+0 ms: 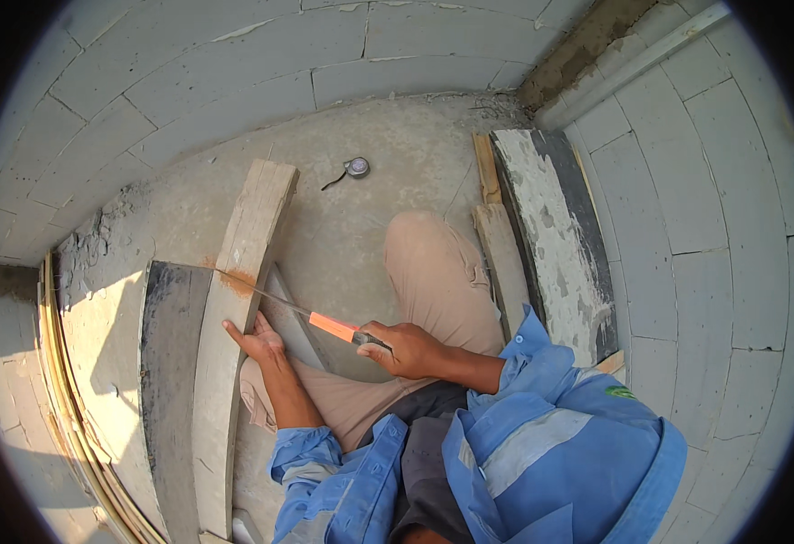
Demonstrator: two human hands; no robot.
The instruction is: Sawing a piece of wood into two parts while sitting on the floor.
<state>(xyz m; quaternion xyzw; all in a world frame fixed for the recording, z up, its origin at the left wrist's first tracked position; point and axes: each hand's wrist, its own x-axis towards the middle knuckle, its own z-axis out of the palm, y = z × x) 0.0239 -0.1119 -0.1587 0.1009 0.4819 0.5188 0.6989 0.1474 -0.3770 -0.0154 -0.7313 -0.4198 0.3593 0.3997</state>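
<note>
Sawing a plank, cut under way. Your left hand [256, 342] lies flat and open on the pale wooden plank [234, 326], which rests across a dark board [169, 363] on the concrete floor [370, 181]. The saw blade [261, 290] sits in the kerf amid orange sawdust [237, 282]; judging by this, the cut appears only partly through. Your right hand [406, 349] is closed around the orange handle [334, 326].
</note>
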